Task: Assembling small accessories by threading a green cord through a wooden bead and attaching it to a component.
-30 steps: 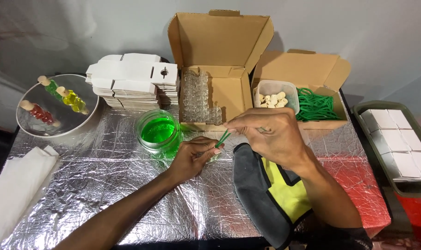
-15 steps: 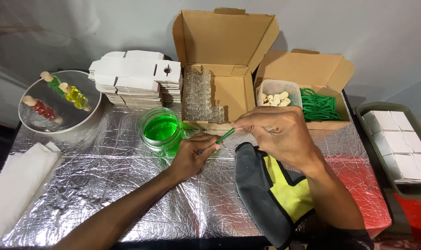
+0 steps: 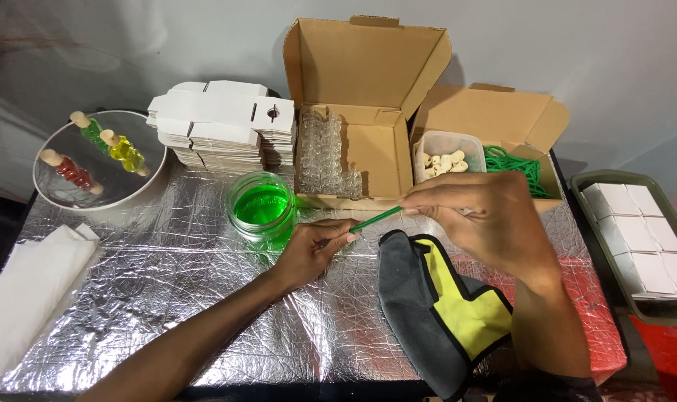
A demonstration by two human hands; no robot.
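a: both hands are over the foil-covered table (image 3: 167, 298). the left hand (image 3: 312, 249) has its fingertips pressed together on the lower end of a thin green stick (image 3: 377, 218), and something small and dark pokes out of that pinch too, too small to tell what.

b: and the right hand (image 3: 480, 216) pinches the upper end of the same stick between thumb and fingers. the stick runs at a slant between the two hands, above the table, just in front of the open cardboard box (image 3: 361, 97).

a: just beside the left hand sits a clear jar of green liquid (image 3: 262, 208). below the stick lies a grey and yellow cloth with a black edge (image 3: 443, 305), under the right wrist.

b: inside that open box, clear little bottles (image 3: 323, 156) stand packed in rows. a second box on the right holds a tub of pale wooden beads (image 3: 444, 160) and a heap of green sticks (image 3: 513, 164).

a: far left, a round metal tray (image 3: 56, 193) carries three filled bottles, green, yellow and red. flat white cartons (image 3: 219, 130) are stacked behind the jar.

b: white folded paper (image 3: 26, 290) at the left edge, and a dark tray of white boxes (image 3: 640, 238) at the right.
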